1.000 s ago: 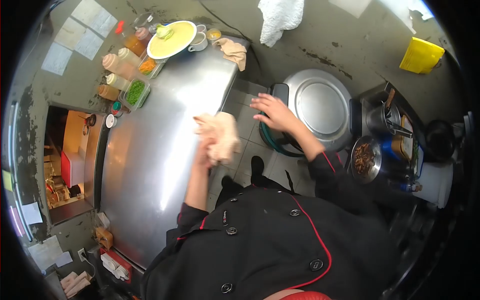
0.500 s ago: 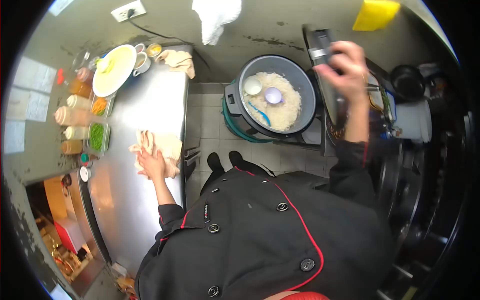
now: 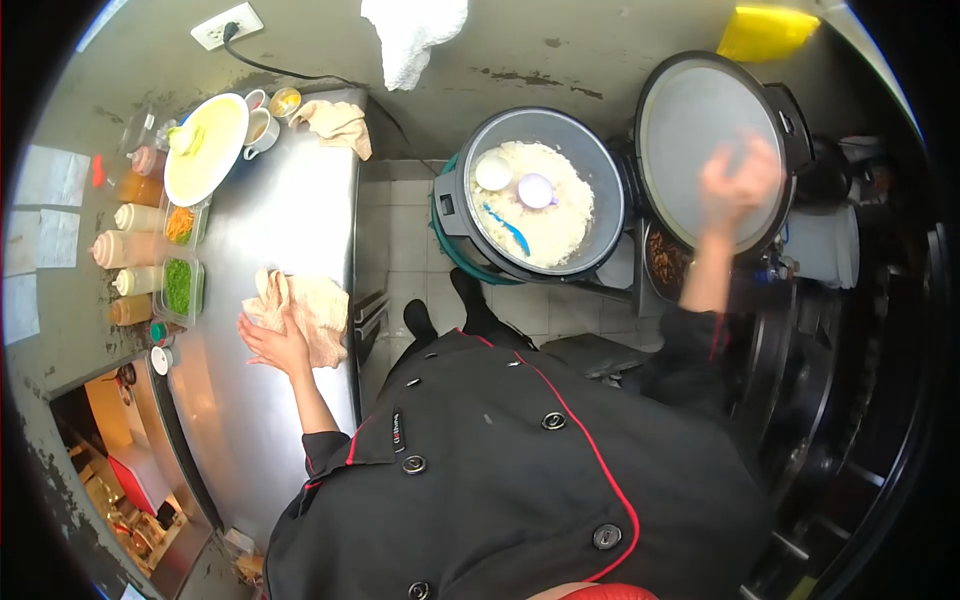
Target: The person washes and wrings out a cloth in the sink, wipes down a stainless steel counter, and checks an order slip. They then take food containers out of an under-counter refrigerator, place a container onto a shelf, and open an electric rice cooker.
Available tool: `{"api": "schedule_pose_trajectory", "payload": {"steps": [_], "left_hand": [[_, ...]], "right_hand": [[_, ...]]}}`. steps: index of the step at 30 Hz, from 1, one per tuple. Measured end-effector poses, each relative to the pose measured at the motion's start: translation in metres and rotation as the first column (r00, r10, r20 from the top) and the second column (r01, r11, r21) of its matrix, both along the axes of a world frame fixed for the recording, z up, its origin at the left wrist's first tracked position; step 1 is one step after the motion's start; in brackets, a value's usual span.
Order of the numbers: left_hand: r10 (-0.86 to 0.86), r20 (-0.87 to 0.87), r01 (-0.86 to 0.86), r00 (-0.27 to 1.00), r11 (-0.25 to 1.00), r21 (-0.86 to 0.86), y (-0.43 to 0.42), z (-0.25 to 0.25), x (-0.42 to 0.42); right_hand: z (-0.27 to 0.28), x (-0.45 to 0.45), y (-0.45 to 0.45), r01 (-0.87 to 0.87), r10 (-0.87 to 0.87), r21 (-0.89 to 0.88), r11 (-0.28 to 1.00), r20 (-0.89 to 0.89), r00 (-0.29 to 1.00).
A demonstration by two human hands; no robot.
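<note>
My left hand (image 3: pixel 276 343) rests with spread fingers on the steel counter, against a crumpled beige cloth (image 3: pixel 322 320). My right hand (image 3: pixel 742 185), blurred by motion, is in front of the pale inner face of the rice cooker's raised lid (image 3: pixel 690 120). Its fingers look apart, and nothing shows in them. The large grey rice cooker (image 3: pixel 610 215) stands open and holds white rice (image 3: pixel 560 235). On the rice are a white bowl (image 3: pixel 493 172), a small lilac cup (image 3: pixel 536 190) and a blue utensil (image 3: pixel 507 230), perhaps a rice paddle.
Along the counter's (image 3: pixel 270 220) left side stand several sauce bottles (image 3: pixel 125 249), a tub of chopped greens (image 3: pixel 179 286) and a tub of orange shreds (image 3: pixel 181 224). A large pale plate (image 3: pixel 228 150) and another folded cloth (image 3: pixel 335 124) are farther back. Dark stove equipment (image 3: pixel 830 400) is on the right.
The cooker lid has swung right, its inside now facing me. My right hand has left its handle and is before the inner face. My left hand has shifted slightly left and nearer on the cloth.
</note>
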State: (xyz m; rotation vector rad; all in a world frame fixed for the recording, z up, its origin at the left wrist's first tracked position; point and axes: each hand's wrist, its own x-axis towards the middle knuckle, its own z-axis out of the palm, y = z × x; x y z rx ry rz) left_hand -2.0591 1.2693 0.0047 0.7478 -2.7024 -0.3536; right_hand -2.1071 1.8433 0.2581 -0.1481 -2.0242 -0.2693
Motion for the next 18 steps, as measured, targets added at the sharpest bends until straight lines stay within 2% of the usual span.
{"api": "schedule_pose_trajectory", "payload": {"steps": [1, 2, 3, 4, 5, 6, 7, 8, 9, 11, 12, 14, 16, 17, 18], "left_hand": [[0.001, -0.013, -0.001, 1.0, 1.0, 0.0, 0.004, 0.006, -0.001], [-0.008, -0.009, 0.008, 1.0, 1.0, 0.014, 0.016, 0.013, 0.0], [-0.014, -0.006, 0.014, 1.0, 0.999, 0.029, 0.029, 0.018, 0.002], [-0.049, -0.015, 0.049, 0.999, 0.998, 0.042, 0.04, 0.021, 0.003], [-0.081, -0.026, 0.083, 0.996, 0.995, 0.055, 0.052, 0.022, 0.003], [-0.109, -0.039, 0.112, 0.993, 0.991, 0.07, 0.065, 0.024, 0.004], [-0.122, -0.058, 0.128, 0.991, 0.986, 0.109, 0.079, 0.034, 0.005], [-0.13, -0.058, 0.137, 0.99, 0.984, 0.118, 0.091, 0.04, 0.008], [-0.148, -0.057, 0.155, 0.987, 0.98, 0.128, 0.101, 0.046, 0.011], [-0.183, -0.088, 0.195, 0.979, 0.969, 0.152, 0.125, 0.06, 0.014], [-0.197, -0.095, 0.211, 0.976, 0.963, 0.169, 0.13, 0.06, 0.016], [-0.253, -0.109, 0.271, 0.961, 0.937, 0.218, 0.143, 0.054, 0.022], [-0.34, -0.159, 0.373, 0.927, 0.884, 0.283, 0.154, 0.046, 0.017], [-0.401, -0.159, 0.43, 0.902, 0.867, 0.25, 0.161, 0.047, 0.011], [-0.47, -0.353, 0.578, 0.809, 0.744, 0.334, 0.167, 0.038, 0.002]], "right_hand": [[-0.028, -0.006, -0.027, -0.135, 0.173, -0.188, 0.973, 0.202, 0.964], [-0.071, -0.012, -0.047, -0.129, 0.36, -0.56, 0.818, 0.325, 0.874], [-0.121, -0.018, -0.054, -0.044, 0.533, -0.76, 0.649, 0.412, 0.739], [-0.191, -0.023, -0.053, 0.061, 0.597, -0.743, 0.666, 0.581, 0.554], [-0.241, -0.027, -0.06, 0.19, 0.671, -0.795, 0.576, 0.593, 0.445], [-0.273, -0.027, -0.073, 0.219, 0.65, -0.768, 0.601, 0.63, 0.425], [-0.301, -0.03, -0.08, 0.257, 0.705, -0.792, 0.554, 0.611, 0.361], [-0.318, -0.034, -0.085, 0.303, 0.754, -0.807, 0.507, 0.585, 0.298], [-0.324, -0.037, -0.093, 0.274, 0.753, -0.798, 0.536, 0.599, 0.271], [-0.328, -0.043, -0.104, 0.225, 0.733, -0.776, 0.59, 0.631, 0.255], [-0.32, -0.044, -0.111, 0.188, 0.72, -0.777, 0.601, 0.628, 0.294], [-0.286, -0.039, -0.121, 0.16, 0.763, -0.846, 0.509, 0.529, 0.371], [-0.255, -0.024, -0.122, 0.001, 0.76, -0.886, 0.464, 0.398, 0.514], [-0.237, -0.015, -0.118, -0.038, 0.781, -0.913, 0.405, 0.324, 0.534], [-0.225, -0.003, -0.111, -0.037, 0.769, -0.919, 0.393, 0.307, 0.561]]}}
